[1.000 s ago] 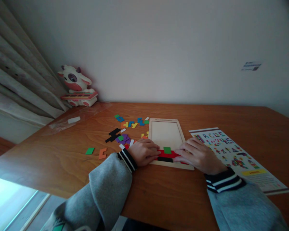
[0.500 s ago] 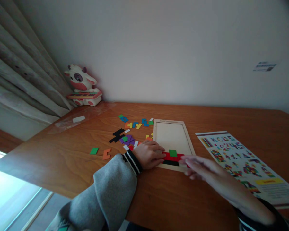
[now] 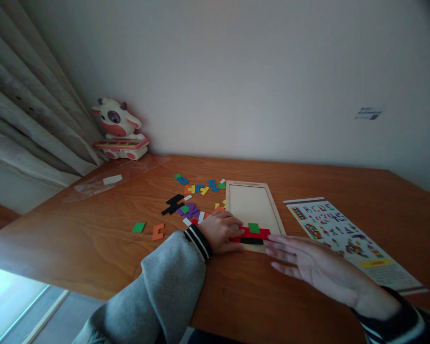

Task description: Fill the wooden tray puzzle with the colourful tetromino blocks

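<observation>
A pale wooden puzzle tray (image 3: 249, 203) lies on the table. Near its front end, red pieces (image 3: 261, 234) form a strip, with a black bar (image 3: 251, 241) along the near side and a green square (image 3: 253, 228) on the far side. My left hand (image 3: 222, 231) rests over the tray's left edge, fingers laid out and fingertips touching the red strip's left end. At the other end, my right hand (image 3: 304, 258) is open with its fingers stretched and apart. Its fingertips are by the red strip's right end; whether they touch it I cannot tell.
Loose puzzle pieces lie left of the tray, including black pieces (image 3: 172, 204), purple pieces (image 3: 189, 210), an orange C-shaped piece (image 3: 158, 232) and a green square piece (image 3: 138, 227). A printed pattern sheet (image 3: 344, 234) lies right. A toy cow with keyboard (image 3: 120, 129) stands at the back left.
My right hand has turned to show more of its palm, its fingers spreading below the red strip's right end. My left hand stays at the tray's left edge. The camera view has shifted slightly.
</observation>
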Demonstrator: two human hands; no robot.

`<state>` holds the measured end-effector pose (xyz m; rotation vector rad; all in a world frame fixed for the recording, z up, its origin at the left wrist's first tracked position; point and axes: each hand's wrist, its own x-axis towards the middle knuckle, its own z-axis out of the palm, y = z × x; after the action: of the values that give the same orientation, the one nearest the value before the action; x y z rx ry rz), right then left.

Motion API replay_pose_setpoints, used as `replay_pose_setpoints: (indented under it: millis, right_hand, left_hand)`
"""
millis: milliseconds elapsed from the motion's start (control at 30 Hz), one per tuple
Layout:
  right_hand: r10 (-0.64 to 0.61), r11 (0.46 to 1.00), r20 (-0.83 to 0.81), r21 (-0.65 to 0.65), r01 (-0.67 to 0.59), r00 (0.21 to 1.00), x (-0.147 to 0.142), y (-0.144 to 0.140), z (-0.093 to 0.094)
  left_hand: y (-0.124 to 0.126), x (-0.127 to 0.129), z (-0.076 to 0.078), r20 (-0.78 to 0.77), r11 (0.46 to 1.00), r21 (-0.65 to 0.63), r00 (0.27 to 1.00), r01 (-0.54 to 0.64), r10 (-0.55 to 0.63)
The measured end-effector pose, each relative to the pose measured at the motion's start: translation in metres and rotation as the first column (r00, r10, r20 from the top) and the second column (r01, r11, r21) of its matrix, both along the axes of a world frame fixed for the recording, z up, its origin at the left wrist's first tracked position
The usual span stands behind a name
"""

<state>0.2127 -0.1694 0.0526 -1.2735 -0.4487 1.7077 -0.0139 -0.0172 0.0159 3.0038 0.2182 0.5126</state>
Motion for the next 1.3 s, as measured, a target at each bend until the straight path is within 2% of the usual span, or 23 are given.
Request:
replay_pose_setpoints:
  millis: [100, 333, 467, 600, 667, 733, 800, 867, 933, 1000, 1133, 1200, 1233, 1300]
  right_hand:
    - [0.003, 1.0, 0.085, -0.002, -0.003, 0.996, -0.005, 0.005, -0.004]
    - [0.093, 0.991, 0.32, 0.062, -0.119, 0.943, -0.014, 0.018, -0.018]
    - [0.14, 0.969, 0.543, 0.098, -0.228, 0.828, -0.019, 0.025, -0.02]
    - [0.078, 0.917, 0.742, 0.209, -0.339, 0.666, -0.022, 0.034, -0.013]
    - [0.064, 0.897, 0.769, 0.235, -0.373, 0.636, -0.022, 0.04, -0.008]
    - [0.055, 0.877, 0.776, 0.263, -0.402, 0.629, -0.017, 0.046, -0.005]
    - [0.007, 0.867, 0.801, 0.294, -0.402, 0.599, -0.007, 0.052, -0.005]
    - [-0.089, 0.872, 0.849, 0.318, -0.371, 0.52, 0.006, 0.058, -0.008]
    - [-0.173, 0.862, 0.884, 0.349, -0.367, 0.433, 0.019, 0.062, -0.016]
    - [-0.209, 0.851, 0.901, 0.359, -0.384, 0.379, 0.029, 0.064, -0.028]
    - [-0.214, 0.837, 0.924, 0.34, -0.429, 0.316, 0.036, 0.061, -0.049]
    - [-0.232, 0.797, 0.928, 0.353, -0.491, 0.29, 0.034, 0.059, -0.053]
    - [-0.24, 0.77, 0.93, 0.357, -0.529, 0.278, 0.033, 0.058, -0.053]
    - [-0.248, 0.723, 0.937, 0.347, -0.598, 0.245, 0.031, 0.056, -0.051]
  left_hand:
    - [0.0, 0.001, 0.0, 0.004, 1.0, 0.01, 1.0, 0.0, 0.0]
    - [0.0, 0.001, -0.004, 0.021, 1.0, 0.019, 1.0, -0.004, 0.004]
    - [-0.003, 0.004, -0.005, 0.062, 0.999, -0.016, 0.997, -0.035, 0.036]
    - [-0.01, 0.01, 0.0, 0.154, 0.983, -0.175, 0.984, -0.059, 0.087]
    - [-0.009, 0.01, 0.002, 0.176, 0.973, -0.224, 0.98, -0.057, 0.098]
    - [-0.003, 0.007, 0.005, 0.192, 0.966, -0.223, 0.966, -0.129, 0.174]
    - [0.007, -0.001, 0.007, 0.209, 0.943, -0.192, 0.927, -0.272, 0.31]
    - [0.02, -0.01, 0.008, 0.208, 0.888, -0.146, 0.864, -0.436, 0.459]
    - [0.032, -0.019, 0.007, 0.198, 0.807, -0.108, 0.783, -0.58, 0.59]
    - [0.041, -0.026, 0.004, 0.157, 0.754, -0.092, 0.739, -0.65, 0.656]
    - [0.045, -0.028, -0.003, 0.091, 0.702, -0.074, 0.697, -0.708, 0.712]
    - [0.042, -0.025, -0.004, 0.131, 0.721, -0.079, 0.71, -0.689, 0.692]
    - [0.039, -0.022, -0.004, 0.158, 0.765, -0.083, 0.749, -0.639, 0.643]
    - [0.03, -0.014, -0.003, 0.187, 0.896, -0.081, 0.876, -0.436, 0.444]
